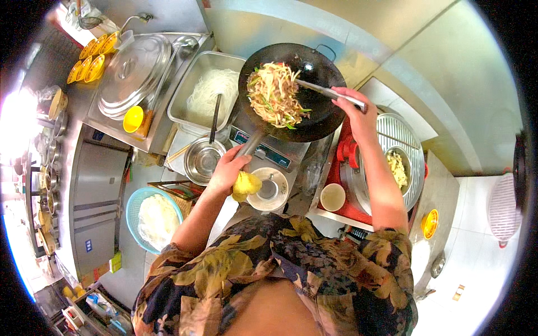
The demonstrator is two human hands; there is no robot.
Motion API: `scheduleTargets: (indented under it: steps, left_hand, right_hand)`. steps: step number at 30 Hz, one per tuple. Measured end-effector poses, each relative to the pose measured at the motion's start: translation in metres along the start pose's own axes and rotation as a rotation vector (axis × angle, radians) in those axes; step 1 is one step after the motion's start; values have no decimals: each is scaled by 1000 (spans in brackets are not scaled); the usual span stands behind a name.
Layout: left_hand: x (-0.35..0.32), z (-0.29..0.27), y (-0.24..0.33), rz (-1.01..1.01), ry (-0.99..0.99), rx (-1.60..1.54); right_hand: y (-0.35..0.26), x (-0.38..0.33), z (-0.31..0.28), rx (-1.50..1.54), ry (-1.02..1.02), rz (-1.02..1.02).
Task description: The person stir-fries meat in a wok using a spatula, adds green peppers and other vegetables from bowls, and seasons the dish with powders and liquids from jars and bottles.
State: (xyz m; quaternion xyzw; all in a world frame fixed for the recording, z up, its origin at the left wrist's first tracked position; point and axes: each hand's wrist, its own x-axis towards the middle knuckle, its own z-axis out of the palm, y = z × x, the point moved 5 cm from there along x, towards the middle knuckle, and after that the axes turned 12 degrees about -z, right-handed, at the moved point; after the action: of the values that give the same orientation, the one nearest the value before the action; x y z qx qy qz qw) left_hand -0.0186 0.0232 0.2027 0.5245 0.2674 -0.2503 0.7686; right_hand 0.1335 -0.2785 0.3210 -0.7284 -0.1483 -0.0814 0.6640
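Note:
My left hand [226,169] is closed round the handle of a black wok [324,115], with a folded yellow cloth [246,186] under the palm. Shredded stir-fry [273,92], pale strips with brown and green bits, lies in the wok's left side. My right hand [358,115] grips a long-handled metal cooking utensil [324,91]; its tip meets the food and its head is hidden there. Below the wok sit a digital scale [272,157] and a round white dish [280,200]. A steel bowl [202,159] stands beside my left hand.
Left of the wok, a steel pan [176,106] holds white noodles and dark chopsticks [215,117]. More noodles fill a blue basket [132,215] lower left. Right of my forearm is a ridged round metal lid [412,151]. A paper cup [333,197] stands on the red surface.

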Motion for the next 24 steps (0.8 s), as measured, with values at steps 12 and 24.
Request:
scheduleTargets:
  steps: [12,24]
  left_hand:
    - [4,2,-2,-6,-22,46]
    - [3,0,-5,-8,-30,0]
  right_hand:
    - [-3,-43,70,-793,-430,-621]
    - [-33,-76,75,-741,-632,-556]
